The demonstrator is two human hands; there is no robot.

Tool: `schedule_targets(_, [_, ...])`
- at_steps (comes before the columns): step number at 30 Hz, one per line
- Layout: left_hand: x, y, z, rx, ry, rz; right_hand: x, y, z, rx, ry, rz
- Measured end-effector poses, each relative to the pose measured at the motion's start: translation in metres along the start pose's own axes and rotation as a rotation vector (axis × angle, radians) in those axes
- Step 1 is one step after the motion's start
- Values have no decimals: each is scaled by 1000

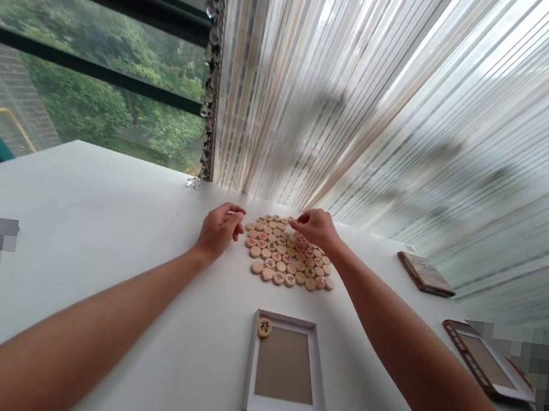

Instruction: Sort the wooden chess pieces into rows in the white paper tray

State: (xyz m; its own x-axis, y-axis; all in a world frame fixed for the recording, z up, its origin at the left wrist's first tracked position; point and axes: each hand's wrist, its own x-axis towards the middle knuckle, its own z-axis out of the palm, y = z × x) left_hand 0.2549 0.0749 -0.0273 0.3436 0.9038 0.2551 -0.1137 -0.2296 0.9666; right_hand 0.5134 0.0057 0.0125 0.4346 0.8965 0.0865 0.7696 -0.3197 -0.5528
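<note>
Many round wooden Chinese chess pieces (277, 256) lie spread flat in a patch on the white table, some plain side up, others showing red or black characters. My left hand (221, 229) hovers at the left edge of the patch, fingers loosely bent and apart, holding nothing visible. At the far edge my right hand (316, 227) is closed, its thumb and fingertips pinched on a Chinese chess piece (291, 220), mostly covered by the fingers. Nearer to me is a shallow white box tray (284, 409) with a brown bottom. One piece marked 将 (264, 327) lies in its upper left corner.
On the right, a brown box (425, 273) lies near the curtain, and another shallow box part (466, 354) with a patterned edge sits closer to me. A string curtain (289, 87) hangs along the table's far side. Clear beads (193, 182) rest at the back edge.
</note>
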Motion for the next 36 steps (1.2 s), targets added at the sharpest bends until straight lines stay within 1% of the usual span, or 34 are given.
schedule_targets(2, [0, 0, 0, -14, -7, -3, -19, 0, -6, 115, 37, -9])
schedule_targets(5, [-1, 0, 0, -28, -21, 1, -59, 2, -10, 335, -11, -48])
schedule_targets(8, [-2, -1, 1, -25, -39, 14, -100, 3, -5, 527, -91, -103])
schedule_targets(11, [-3, -1, 2, -1, -63, 39, -126, 2, 5, 666, -140, -144])
schedule_targets(15, [-4, -2, 1, 45, -86, 66, -138, -1, 16, 804, -128, -166])
schedule_targets(19, [-3, -2, -1, 84, -95, 88, -146, -1, 19, 900, -112, -141])
schedule_targets(21, [-6, 1, -1, 113, -116, 123, -151, 1, 19, 934, -111, -124])
schedule_targets(24, [-21, 9, 6, 177, -209, 215, -157, 2, 22, 980, -108, -103])
schedule_targets(28, [-51, 24, 25, 221, -429, 320, -160, 1, 26, 1049, -99, -87])
schedule_targets(30, [-62, 29, 34, 213, -504, 340, -161, 0, 27, 1080, -102, -78])
schedule_targets(33, [-68, 32, 40, 183, -552, 335, -163, -2, 27, 1120, -107, -55])
schedule_targets(36, [-67, 30, 40, 153, -576, 301, -164, -3, 26, 1157, -103, -18])
